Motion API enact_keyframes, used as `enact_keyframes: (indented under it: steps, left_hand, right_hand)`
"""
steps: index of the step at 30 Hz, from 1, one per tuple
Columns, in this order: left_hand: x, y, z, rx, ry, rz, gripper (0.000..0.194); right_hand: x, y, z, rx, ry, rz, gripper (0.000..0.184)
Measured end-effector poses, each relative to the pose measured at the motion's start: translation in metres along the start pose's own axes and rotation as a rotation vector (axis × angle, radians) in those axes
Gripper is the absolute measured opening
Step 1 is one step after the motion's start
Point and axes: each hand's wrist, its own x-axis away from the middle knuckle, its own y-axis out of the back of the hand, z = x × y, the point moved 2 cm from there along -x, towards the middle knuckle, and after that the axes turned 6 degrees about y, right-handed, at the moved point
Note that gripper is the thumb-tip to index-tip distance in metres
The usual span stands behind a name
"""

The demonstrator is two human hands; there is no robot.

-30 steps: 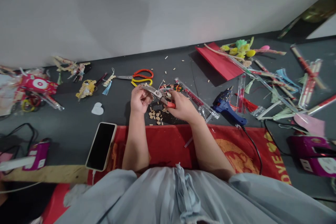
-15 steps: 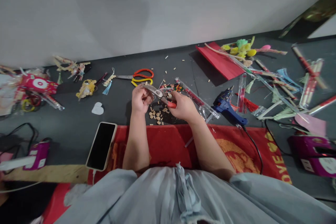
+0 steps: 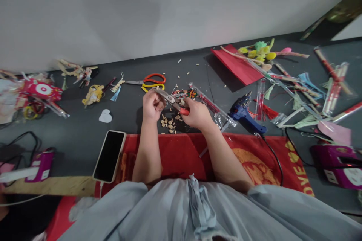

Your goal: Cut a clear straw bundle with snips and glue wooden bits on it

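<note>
My right hand (image 3: 198, 113) is closed around the red handles of a pair of pliers (image 3: 171, 99). Their metal jaws reach left to the fingertips of my left hand (image 3: 152, 104). That hand is closed in a pinch, and whatever sits between its fingers is too small to make out. Below the pliers lies a scatter of small pale wooden bits (image 3: 170, 123). Just beyond my hands are scissors (image 3: 149, 82) with one orange and one yellow handle.
A blue glue gun (image 3: 245, 115) lies right of my hands, its cord crossing a red towel (image 3: 181, 150). A phone (image 3: 109, 156) rests at the left. Red card (image 3: 239, 66), wrapped sticks and tassels cover the right side. A white paper heart (image 3: 105, 116) lies left of my hands.
The pliers have turned slightly in my right hand, and their handles look closer together. Both hands stay in nearly the same place.
</note>
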Motion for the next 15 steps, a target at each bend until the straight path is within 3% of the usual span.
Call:
enact_keyframes:
  steps: [10, 15]
  left_hand:
    - [-0.002, 0.000, 0.003, -0.050, -0.026, -0.017, 0.038]
    - [-0.007, 0.004, 0.011, -0.243, -0.208, -0.214, 0.037]
  right_hand:
    - [0.000, 0.000, 0.001, -0.006, -0.005, 0.008, 0.028]
    - [-0.002, 0.000, 0.003, -0.009, -0.038, 0.023, 0.033]
